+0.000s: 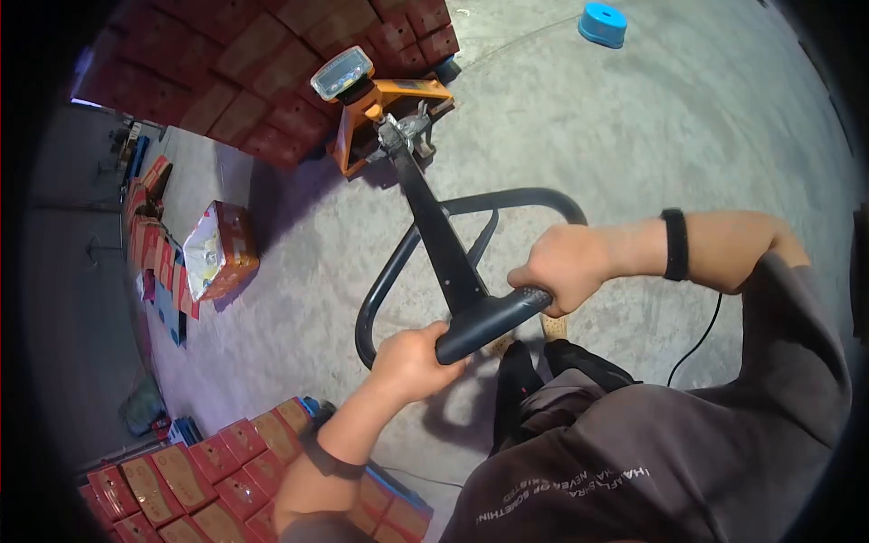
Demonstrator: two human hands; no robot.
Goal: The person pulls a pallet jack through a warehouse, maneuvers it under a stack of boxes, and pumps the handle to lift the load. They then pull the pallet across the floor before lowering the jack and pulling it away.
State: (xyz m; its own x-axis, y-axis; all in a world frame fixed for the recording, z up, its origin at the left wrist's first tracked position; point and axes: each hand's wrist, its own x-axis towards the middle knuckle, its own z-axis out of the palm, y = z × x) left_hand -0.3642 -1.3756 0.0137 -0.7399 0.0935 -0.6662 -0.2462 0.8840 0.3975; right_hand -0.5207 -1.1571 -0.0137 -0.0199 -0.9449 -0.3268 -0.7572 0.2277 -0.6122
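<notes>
In the head view, both of my hands grip the black handle [490,324] of a pallet jack. My left hand [409,364] wraps round the handle's left end, and my right hand [568,264] is closed round its right end. From the handle a black bar [433,217] with a looped frame runs away to the orange pallet jack body [345,143]. A scale display [343,74] is mounted on top of that body. The jack's forks are hidden beneath or behind the stacked red boxes.
Stacked red boxes [262,68] stand beyond the jack. Another stack of red and brown boxes [208,475] is at the lower left. An open carton [233,249] stands left, near flattened cardboard [156,240]. A blue stool [603,24] is at the far right. A black cable [701,342] trails beside me.
</notes>
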